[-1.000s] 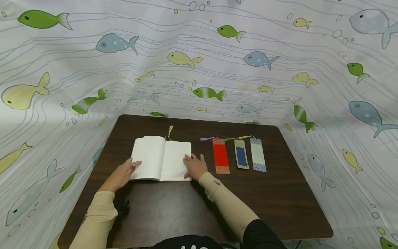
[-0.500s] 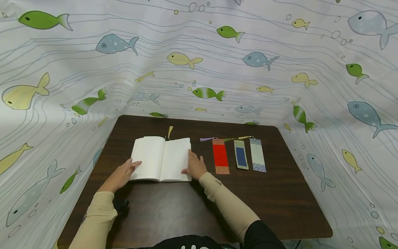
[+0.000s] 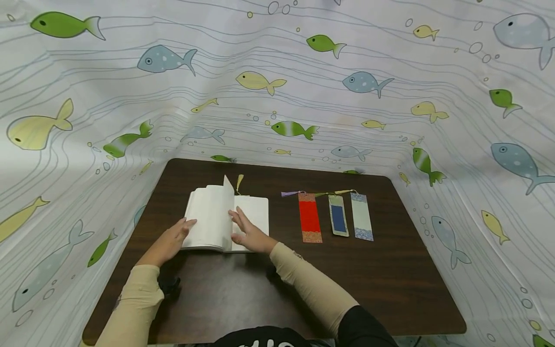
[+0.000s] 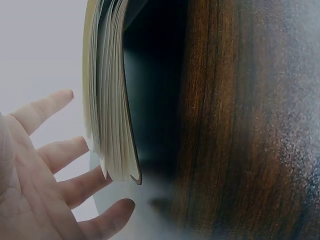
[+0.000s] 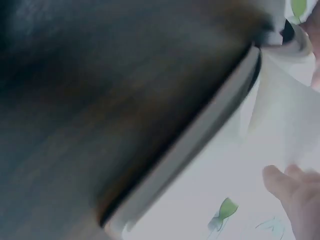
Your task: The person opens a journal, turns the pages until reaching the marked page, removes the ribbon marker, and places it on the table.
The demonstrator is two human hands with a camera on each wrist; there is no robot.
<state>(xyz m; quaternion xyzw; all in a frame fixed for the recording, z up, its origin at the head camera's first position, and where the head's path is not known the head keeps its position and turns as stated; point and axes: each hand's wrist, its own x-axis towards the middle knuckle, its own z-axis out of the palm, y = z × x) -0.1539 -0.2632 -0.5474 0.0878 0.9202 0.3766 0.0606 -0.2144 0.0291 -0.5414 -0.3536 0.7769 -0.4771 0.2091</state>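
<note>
While the notebook (image 3: 225, 219) lies open | left hand (image 3: 170, 239) flat on page | right hand (image 3: 249, 233) fingers straight, lifting pages

red bookmark (image 3: 309, 217), blue bookmark (image 3: 337, 221), pale bookmark (image 3: 361, 217), fish-print curtain (image 3: 303, 86)

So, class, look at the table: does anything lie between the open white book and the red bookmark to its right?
Nothing visible does. Only bare dark wooden table separates the open white book from the red rectangular bookmark. The right hand rests on the book's right page, away from that gap.
</note>
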